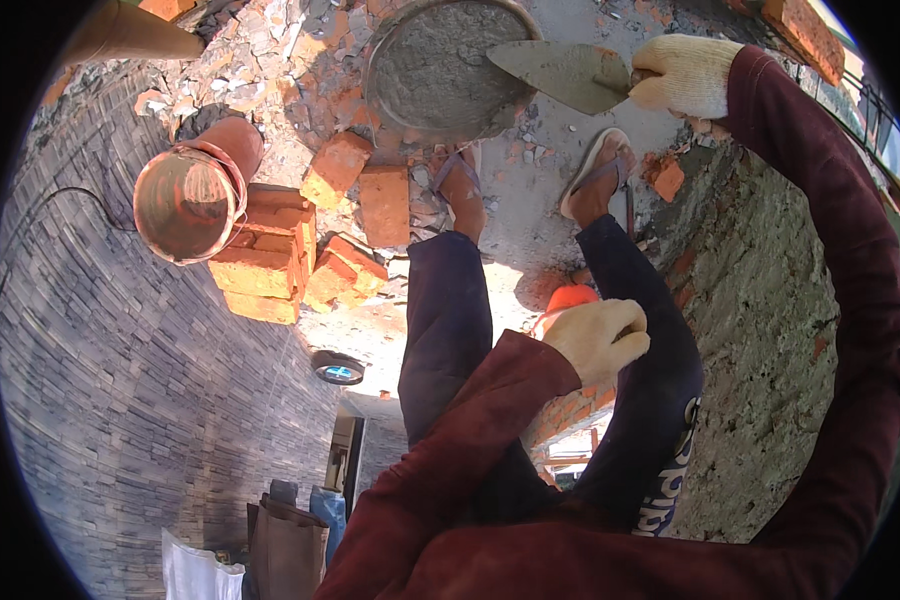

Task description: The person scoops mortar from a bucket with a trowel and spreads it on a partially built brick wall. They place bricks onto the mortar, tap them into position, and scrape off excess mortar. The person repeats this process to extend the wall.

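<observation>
- The right hand point(680, 78), in a cream knitted glove, has its fingers wrapped round the handle end of a grey, leaf-shaped metal trowel point(570, 80); this grip at the rear seems to suit reaching outward while the glove stays clear of the wet mix.
- The trowel points left, its tip over the right part of a round, shallow basin point(370, 85) near the feet; whether the tip touches the contents cannot be told.
- The left hand point(595, 342), in a matching glove, appears over the right leg, fingers curled and the gap to the thumb narrow; I cannot tell whether anything is inside.
- The basin holds smooth grey mortar point(440, 65) across most of its width, probably set close for easy reach.
- A reddish round bucket point(238, 145) leans beside a stack of orange bricks point(255, 272), mouth toward the viewer; its inner wall shows grey smears. Whether the bricks support it is unclear.
- Loose orange brick pieces point(345, 270) lie right of the stack.
</observation>
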Demonstrator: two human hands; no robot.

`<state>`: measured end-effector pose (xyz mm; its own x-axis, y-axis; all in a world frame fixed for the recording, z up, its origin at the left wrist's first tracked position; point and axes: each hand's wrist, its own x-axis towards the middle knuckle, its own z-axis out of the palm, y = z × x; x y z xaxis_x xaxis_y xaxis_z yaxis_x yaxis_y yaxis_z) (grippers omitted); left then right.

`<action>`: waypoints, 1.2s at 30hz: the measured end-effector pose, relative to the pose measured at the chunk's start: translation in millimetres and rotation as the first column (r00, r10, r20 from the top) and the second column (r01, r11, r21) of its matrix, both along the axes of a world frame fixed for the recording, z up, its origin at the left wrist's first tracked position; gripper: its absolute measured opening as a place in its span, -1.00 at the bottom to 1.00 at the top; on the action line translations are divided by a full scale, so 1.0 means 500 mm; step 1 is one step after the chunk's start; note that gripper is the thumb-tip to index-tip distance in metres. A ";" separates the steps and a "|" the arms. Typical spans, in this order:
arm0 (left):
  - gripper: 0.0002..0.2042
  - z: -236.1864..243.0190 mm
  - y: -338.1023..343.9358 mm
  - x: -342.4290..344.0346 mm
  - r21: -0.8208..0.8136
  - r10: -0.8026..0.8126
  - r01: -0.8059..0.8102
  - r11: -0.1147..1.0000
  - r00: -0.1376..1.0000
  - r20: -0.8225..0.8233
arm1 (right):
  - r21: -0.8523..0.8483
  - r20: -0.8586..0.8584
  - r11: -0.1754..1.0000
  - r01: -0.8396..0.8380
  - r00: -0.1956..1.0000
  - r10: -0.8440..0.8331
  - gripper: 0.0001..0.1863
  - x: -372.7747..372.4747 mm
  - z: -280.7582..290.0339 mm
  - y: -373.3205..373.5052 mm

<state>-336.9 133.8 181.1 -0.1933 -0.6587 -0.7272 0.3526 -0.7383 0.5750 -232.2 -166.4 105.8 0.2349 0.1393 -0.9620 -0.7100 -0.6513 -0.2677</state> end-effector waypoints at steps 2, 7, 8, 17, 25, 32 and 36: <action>-0.71 0.012 0.006 0.014 -0.085 -0.061 0.069 0.994 0.994 0.096 | -0.096 0.170 0.972 -0.215 0.959 0.228 -0.80 0.027 0.011 -0.017; -0.71 0.047 -0.005 0.075 -0.165 -0.210 0.275 0.947 0.921 0.329 | -0.624 0.542 0.664 -0.412 0.384 0.748 -0.74 0.051 -0.021 0.051; -0.70 0.051 -0.009 0.093 -0.174 -0.251 0.329 0.928 0.899 0.360 | -0.718 0.544 0.609 -0.336 0.275 0.793 -0.70 0.057 -0.040 0.060; -0.75 0.058 0.016 0.179 -0.328 -0.189 0.522 0.787 0.711 0.677 | -0.476 0.514 0.673 -0.567 0.441 0.736 -0.62 0.106 -0.113 0.128; -0.87 -0.057 0.062 0.191 -0.095 -0.134 0.598 0.796 0.326 0.936 | -0.013 0.557 0.868 -0.497 0.718 0.419 -0.71 0.077 -0.219 0.166; -0.90 -0.131 0.106 0.172 -0.097 -0.091 0.682 0.725 0.234 0.968 | 0.193 0.350 0.934 -0.299 0.911 0.219 -0.71 0.067 -0.202 0.181; -0.90 -0.142 0.113 0.176 -0.138 -0.073 0.703 0.698 0.262 0.962 | 0.299 0.323 0.933 -0.201 0.941 0.099 -0.67 0.040 -0.176 0.146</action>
<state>-249.0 190.3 110.2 -0.0322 -0.9636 -0.2655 -0.8069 -0.1318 0.5758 -212.1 -93.6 17.8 0.4549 0.4860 -0.7462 -0.4648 -0.5852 -0.6644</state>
